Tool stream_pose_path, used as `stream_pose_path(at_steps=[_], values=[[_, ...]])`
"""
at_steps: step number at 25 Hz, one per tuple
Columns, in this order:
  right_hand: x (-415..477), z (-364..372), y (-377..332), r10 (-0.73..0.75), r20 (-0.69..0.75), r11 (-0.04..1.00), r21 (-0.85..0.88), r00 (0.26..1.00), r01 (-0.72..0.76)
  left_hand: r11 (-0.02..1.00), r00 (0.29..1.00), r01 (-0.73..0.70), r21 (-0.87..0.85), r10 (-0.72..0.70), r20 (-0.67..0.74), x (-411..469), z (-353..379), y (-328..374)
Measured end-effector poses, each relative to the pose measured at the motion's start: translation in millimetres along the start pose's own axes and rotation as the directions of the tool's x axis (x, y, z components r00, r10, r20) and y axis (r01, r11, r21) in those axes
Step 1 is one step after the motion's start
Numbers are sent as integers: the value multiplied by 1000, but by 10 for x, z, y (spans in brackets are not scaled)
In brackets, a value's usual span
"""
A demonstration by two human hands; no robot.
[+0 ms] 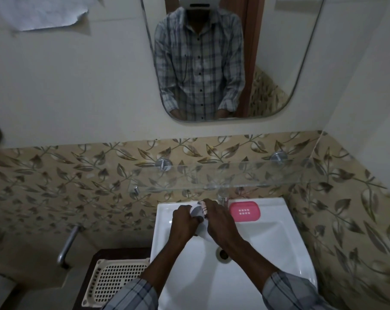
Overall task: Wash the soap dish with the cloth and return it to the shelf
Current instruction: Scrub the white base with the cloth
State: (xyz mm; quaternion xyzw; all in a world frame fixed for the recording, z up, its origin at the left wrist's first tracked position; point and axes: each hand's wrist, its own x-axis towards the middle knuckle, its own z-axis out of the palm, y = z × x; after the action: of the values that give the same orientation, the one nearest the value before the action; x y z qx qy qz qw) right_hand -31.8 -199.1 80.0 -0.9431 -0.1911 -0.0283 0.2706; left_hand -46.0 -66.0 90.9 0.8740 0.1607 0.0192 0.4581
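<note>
A pink soap dish (245,211) with small drain slots lies on the back right ledge of the white sink (267,247), next to the tap (223,196). My left hand (184,222) and my right hand (218,218) are together over the back of the basin, both closed on a bunched grey and white cloth (198,210). The hands are left of the dish and do not touch it. A clear glass shelf (223,177) runs along the wall just above the sink, with nothing on it.
A mirror (229,63) hangs above the shelf and reflects a person in a checked shirt. The drain (223,255) sits mid-basin. A cream perforated basket (115,278) rests on a dark stand left of the sink, near a metal pipe (67,245).
</note>
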Motion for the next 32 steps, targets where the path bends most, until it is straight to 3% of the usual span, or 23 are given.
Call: stream_pose_path(at_steps=[2, 4, 6, 8, 10, 13, 15, 16, 17, 19, 23, 26, 28, 30, 32], values=[[44, 41, 52, 29, -24, 998, 62, 999, -28, 999, 996, -43, -6, 42, -73, 19, 27, -92], [55, 45, 114, 234, -11, 946, 232, 972, -226, 992, 983, -33, -121, 10, -182, -31, 32, -112], [39, 99, 103, 454, 70, 792, 424, 888, -438, 966, 958, -1, -258, -73, -278, -156, 123, -91], [62, 148, 58, 591, 130, 637, 531, 796, -559, 910, 936, 50, -411, -186, -298, -283, 250, -117], [41, 142, 18, 632, 187, 590, 513, 752, -624, 876, 928, 101, -472, -253, -272, -318, 298, -170], [49, 100, 69, 506, 127, 783, 347, 853, -516, 956, 951, 102, -276, -175, -256, -229, 220, -138], [106, 92, 86, 311, 51, 933, 176, 949, -315, 996, 984, -45, 71, 57, -168, -109, 148, -33], [126, 83, 43, 216, 35, 971, 97, 976, -218, 976, 981, -153, 153, 168, -96, -66, 112, 19], [156, 79, -2, 167, 26, 983, 68, 986, -168, 956, 961, -257, 142, 269, -70, -36, 94, 61], [202, 22, -95, 214, 5, 971, 107, 977, -213, 937, 925, -350, -24, 341, -170, -66, 98, 155], [122, 116, -90, 364, 16, 912, 196, 931, -360, 942, 894, -267, -201, 164, -416, -166, 196, 203], [-67, 179, -146, 572, 84, 704, 460, 816, -541, 944, 844, -48, -328, -137, -518, -50, 214, 210], [-60, 198, -146, 690, 167, 486, 615, 705, -621, 884, 805, 59, -463, -317, -502, -41, 242, 150], [9, 221, -136, 723, 235, 326, 714, 650, -620, 768, 785, 147, -623, -474, -399, -31, 278, 65], [10, 201, -173, 699, 244, 345, 709, 673, -615, 667, 781, 251, -702, -568, -261, 1, 321, 3]])
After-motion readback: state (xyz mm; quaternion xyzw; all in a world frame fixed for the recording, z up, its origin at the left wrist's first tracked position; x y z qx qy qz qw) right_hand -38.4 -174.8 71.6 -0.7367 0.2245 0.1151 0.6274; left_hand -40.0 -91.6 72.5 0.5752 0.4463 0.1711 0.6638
